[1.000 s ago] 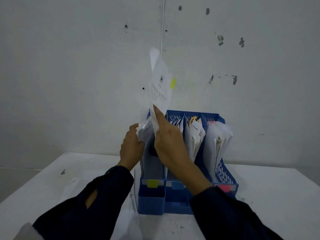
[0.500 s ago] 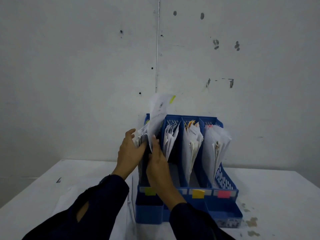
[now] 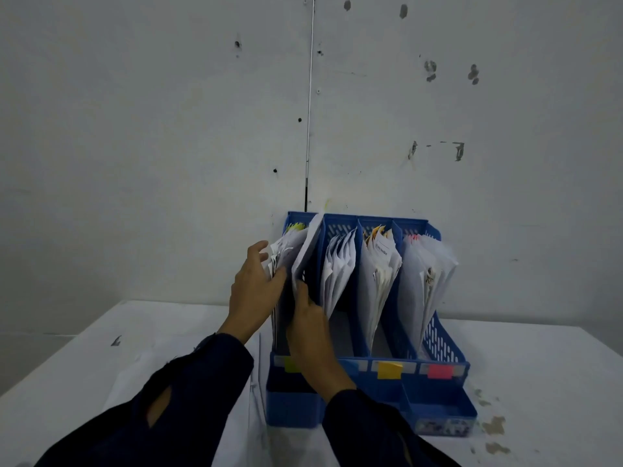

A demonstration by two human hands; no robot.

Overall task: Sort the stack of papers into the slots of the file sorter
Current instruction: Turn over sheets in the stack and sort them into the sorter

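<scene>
Sheet (image 3: 305, 256) going into the leftmost slot of the sorter (image 3: 441, 338).
Right hand (image 3: 312, 326) pinches the sheet's lower edge, most of it already between the dividers. Left hand (image 3: 256, 291), fingers spread, presses the filed papers (image 3: 283, 246) aside to keep a gap. Likely risk: the slot is crowded, so the sheet could buckle or catch on neighbours if pushed fast. If the left hand lets go early, the gap closes. More papers (image 3: 258, 375) lie on the table (image 3: 539, 365) left of the sorter.

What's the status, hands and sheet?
Left hand holds leftmost slot's papers aside. Right hand pinches sheet, partway into file sorter. Nothing blocking.
</scene>
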